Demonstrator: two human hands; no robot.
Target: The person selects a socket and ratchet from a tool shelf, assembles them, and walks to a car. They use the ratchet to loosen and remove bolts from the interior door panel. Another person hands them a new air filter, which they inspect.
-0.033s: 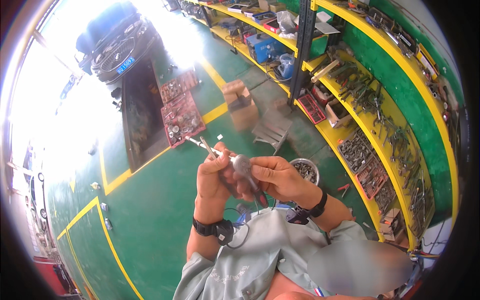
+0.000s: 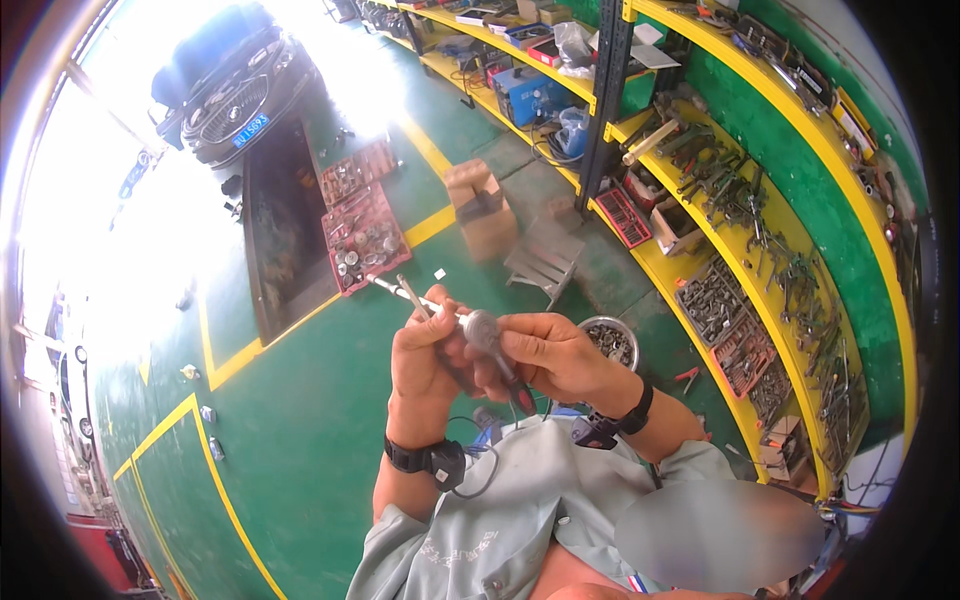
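Observation:
In front of my chest both hands meet around a ratchet wrench (image 2: 482, 328) with a round metal head and a dark, red-marked handle pointing down toward me. My left hand (image 2: 422, 350) is closed around a long silver extension bar (image 2: 388, 286), which runs from the ratchet head to the upper left. A second, thinner metal rod (image 2: 411, 293) sticks up out of the same hand; its lower part is hidden by the fingers. With thumb and fingers, my right hand (image 2: 562, 352) grips the ratchet at its head.
Open red tool cases (image 2: 362, 235) lie beside a dark floor pit (image 2: 285, 230), below a black car (image 2: 235, 95). A cardboard box (image 2: 480, 210), a small stool (image 2: 545, 262) and a metal bowl of parts (image 2: 630, 335) stand ahead. Yellow shelves (image 2: 735, 395) full of tools line the right.

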